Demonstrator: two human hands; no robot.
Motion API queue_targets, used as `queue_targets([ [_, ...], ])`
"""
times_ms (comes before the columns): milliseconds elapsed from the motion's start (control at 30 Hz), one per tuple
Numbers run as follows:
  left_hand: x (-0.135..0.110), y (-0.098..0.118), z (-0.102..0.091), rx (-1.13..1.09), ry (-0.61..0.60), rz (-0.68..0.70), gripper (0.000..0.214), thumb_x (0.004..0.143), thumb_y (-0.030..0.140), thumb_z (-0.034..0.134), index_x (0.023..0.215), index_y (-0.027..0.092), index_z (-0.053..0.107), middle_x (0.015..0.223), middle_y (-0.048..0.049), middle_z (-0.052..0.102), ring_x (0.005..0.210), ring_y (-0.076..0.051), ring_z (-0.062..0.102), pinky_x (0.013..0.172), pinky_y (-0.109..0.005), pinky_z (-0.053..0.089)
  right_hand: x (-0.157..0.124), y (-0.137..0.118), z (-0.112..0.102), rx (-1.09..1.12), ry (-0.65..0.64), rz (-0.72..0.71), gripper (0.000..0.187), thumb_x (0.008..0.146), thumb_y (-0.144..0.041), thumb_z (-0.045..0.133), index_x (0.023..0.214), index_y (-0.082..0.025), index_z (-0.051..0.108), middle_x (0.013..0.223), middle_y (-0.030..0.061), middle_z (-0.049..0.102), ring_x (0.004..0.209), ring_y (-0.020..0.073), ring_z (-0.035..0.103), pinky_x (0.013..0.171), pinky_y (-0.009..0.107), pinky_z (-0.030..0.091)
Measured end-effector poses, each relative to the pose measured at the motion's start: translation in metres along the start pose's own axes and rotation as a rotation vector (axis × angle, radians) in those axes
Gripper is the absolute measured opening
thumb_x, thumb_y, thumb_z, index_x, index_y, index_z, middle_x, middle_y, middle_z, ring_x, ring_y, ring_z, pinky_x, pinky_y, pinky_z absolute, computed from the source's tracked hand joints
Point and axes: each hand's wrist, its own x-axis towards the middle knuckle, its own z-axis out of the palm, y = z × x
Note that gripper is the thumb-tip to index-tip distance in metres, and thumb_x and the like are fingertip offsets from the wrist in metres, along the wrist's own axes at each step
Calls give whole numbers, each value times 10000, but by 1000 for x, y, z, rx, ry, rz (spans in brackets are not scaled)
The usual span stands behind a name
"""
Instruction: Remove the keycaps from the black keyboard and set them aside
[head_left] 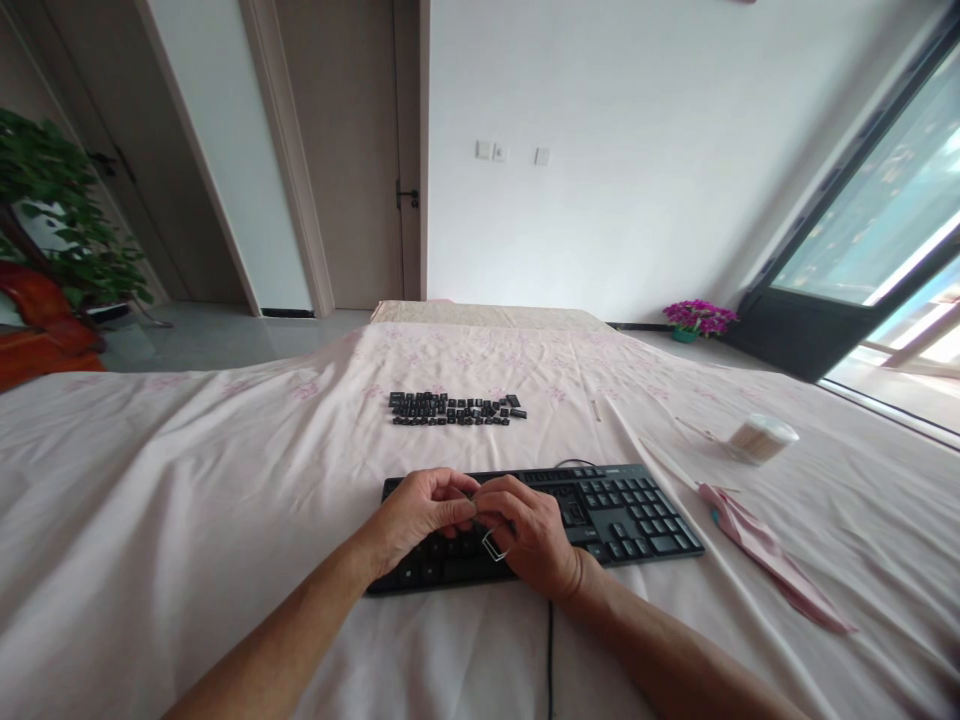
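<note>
A black keyboard (645, 515) lies across the cloth under both hands, with a bare patch (574, 505) where keycaps are off. My left hand (427, 508) is closed in a pinch above its left half; whatever sits between those fingertips is too small to make out. Touching it fingertip to fingertip, my right hand (529, 525) is closed around a wire keycap puller (494, 546), whose thin metal loop sticks out below the fingers. Beyond the keyboard, several loose black keycaps (450, 408) lie in rough rows. Part of the keyboard is hidden by my hands.
Pale pink floral cloth (247, 480) covers the surface. On the right are a clear tub of cotton swabs (763, 438), a loose swab (694, 428) and a folded pink cloth (772, 560). A black cable (550, 650) runs from the keyboard toward me.
</note>
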Motion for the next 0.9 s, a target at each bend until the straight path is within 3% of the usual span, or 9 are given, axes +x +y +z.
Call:
queue_targets([
  [167,-2,5,1,-56,10,-17,441,676,311,758,1043,116,613,784,-39,639,699,-128,595,617,-223,431,1,0,0,42,17,67,230,831,-113,574,1029,-226,608,912,30,656,820,138,628,749,237,483],
  [467,-1,4,0,-113,6,-50,463,684,299,755,1091,140,601,841,-39,642,707,-114,604,630,-213,437,2,2,1,89,20,98,156,837,-126,567,953,-211,627,901,36,639,834,143,623,762,244,487],
  [900,2,-7,1,6,29,-14,414,770,451,638,1054,150,637,840,-49,661,711,-127,596,623,-221,442,2,1,1,85,-21,104,120,854,-150,561,923,-201,644,875,36,656,768,128,634,710,222,491],
])
